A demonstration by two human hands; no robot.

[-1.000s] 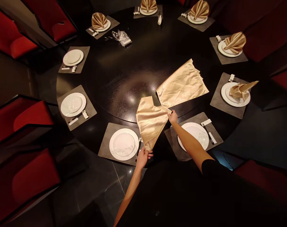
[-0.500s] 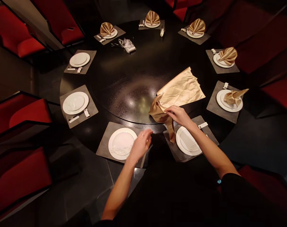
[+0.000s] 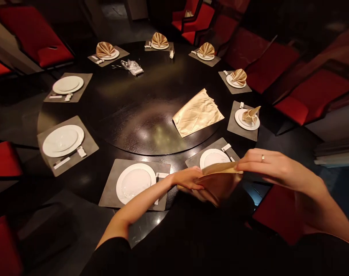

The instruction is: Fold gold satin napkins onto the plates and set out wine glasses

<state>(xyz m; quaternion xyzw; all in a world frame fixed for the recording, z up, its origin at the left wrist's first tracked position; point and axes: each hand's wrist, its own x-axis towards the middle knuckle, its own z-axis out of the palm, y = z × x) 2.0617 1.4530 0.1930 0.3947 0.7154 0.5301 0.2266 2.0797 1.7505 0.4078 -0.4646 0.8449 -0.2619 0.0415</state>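
Note:
Both my hands hold a gold satin napkin [image 3: 220, 178] close to my body, over the near edge of the round dark table [image 3: 105, 92]. My left hand [image 3: 188, 181] grips its left side with fingers closed. At the napkin's upper right edge my right hand [image 3: 266, 166], with a ring on it, pinches the cloth. Just beyond the napkin lies a white plate [image 3: 213, 157] on a grey placemat [image 3: 196, 159]. A stack of flat gold napkins [image 3: 198, 113] rests on the turntable [image 3: 140, 126].
Further settings ring the table: bare white plates [image 3: 135, 183] [image 3: 63, 140] [image 3: 67, 84] on the left, plates with folded gold napkins [image 3: 249, 115] [image 3: 238, 76] [image 3: 206, 50] at the right and back. A clear plastic wrapper [image 3: 134, 67] lies far left. Red chairs [image 3: 312, 92] surround the table.
The napkin has been lifted off the table and drawn toward my body. My left hand, empty half a second ago, now grips it. The view has swung right.

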